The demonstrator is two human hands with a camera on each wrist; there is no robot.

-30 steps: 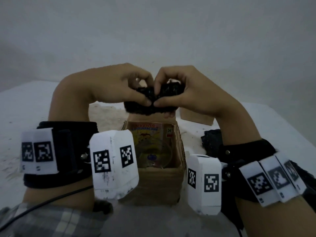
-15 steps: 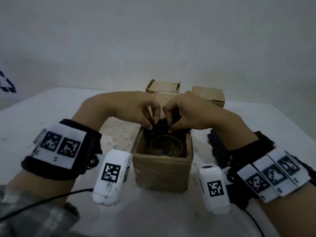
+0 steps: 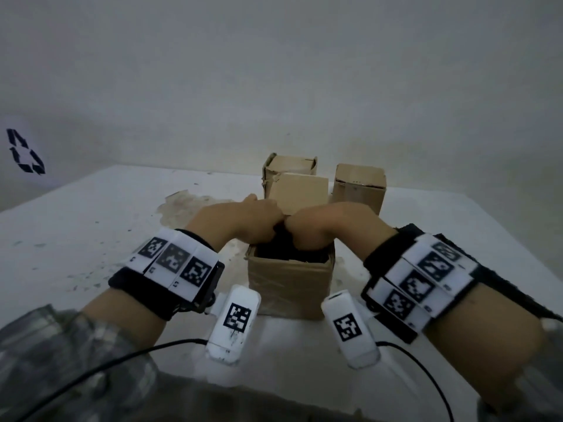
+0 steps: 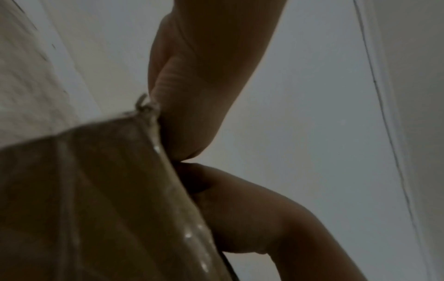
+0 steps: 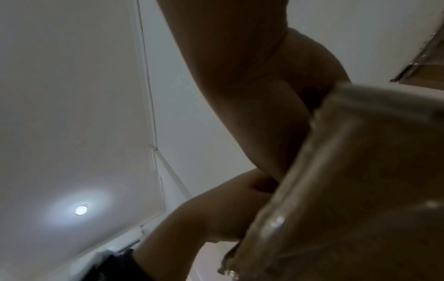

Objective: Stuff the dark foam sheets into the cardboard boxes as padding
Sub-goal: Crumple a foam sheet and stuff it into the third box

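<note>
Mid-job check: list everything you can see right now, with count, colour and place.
Open cardboard box: 1, brown, centre of table, nearest the person.
Dark foam sheet: 1 seen, black, inside that box under both hands.
Other cardboard boxes: 2, brown, behind the open box.
Table: 1, white, stained.
Ceiling light: 1, white, overhead in the right wrist view.
Left hand: pushing into the box; grip hidden.
Right hand: pushing into the box; grip hidden.
</note>
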